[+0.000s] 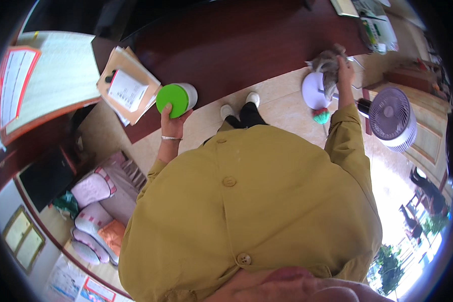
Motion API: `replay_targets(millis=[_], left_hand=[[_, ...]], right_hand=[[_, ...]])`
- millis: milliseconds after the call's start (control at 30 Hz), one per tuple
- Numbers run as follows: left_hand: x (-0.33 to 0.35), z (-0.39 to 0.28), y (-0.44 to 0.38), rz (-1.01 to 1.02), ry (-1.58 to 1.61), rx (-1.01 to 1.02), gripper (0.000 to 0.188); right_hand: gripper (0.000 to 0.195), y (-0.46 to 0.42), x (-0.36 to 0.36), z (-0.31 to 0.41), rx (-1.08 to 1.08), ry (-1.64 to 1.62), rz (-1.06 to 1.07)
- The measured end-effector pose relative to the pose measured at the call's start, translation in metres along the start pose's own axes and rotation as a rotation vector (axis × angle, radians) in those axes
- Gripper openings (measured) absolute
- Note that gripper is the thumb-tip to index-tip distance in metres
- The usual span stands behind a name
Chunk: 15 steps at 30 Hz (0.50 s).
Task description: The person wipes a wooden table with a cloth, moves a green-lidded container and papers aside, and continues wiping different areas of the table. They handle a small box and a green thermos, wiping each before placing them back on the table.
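At the front left of the dark red desk, my left hand grips a white canister with a bright green lid. The thumb rests on the lid and the fingers go around the lower side. My right hand is at the desk's right end, closed on a crumpled grey-brown cloth. Part of this cloth lies over the desk edge and part hangs down in front of the fan's base. The fingers of my right hand are partly hidden and slightly blurred.
Left of the canister lies a stack of folders and papers with a black clip. A purple-and-white standing fan rises at the right from its round base. Plastic-wrapped items sit at the desk's far right corner. Beyond my left arm is a cushioned sofa.
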<state>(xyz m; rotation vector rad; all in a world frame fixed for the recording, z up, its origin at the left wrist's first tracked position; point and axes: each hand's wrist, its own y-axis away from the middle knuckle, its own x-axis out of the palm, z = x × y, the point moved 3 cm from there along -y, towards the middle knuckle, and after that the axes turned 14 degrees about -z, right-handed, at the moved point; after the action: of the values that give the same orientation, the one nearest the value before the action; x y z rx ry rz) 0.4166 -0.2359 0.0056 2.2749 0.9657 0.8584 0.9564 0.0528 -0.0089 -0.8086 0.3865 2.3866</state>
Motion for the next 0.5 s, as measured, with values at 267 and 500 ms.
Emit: replay_targets(millis=[267,500], left_hand=[[-0.01,-0.046,0.065,-0.104,0.022,0.185,0.062],[-0.034,-0.046,0.087,-0.216,0.035,0.229,0.066]], right_hand=[[0.067,0.132,0.178,0.083,-0.953,0.313,-0.024],[0.061,0.287,0.252,0.152,-1.214,0.248,0.54]])
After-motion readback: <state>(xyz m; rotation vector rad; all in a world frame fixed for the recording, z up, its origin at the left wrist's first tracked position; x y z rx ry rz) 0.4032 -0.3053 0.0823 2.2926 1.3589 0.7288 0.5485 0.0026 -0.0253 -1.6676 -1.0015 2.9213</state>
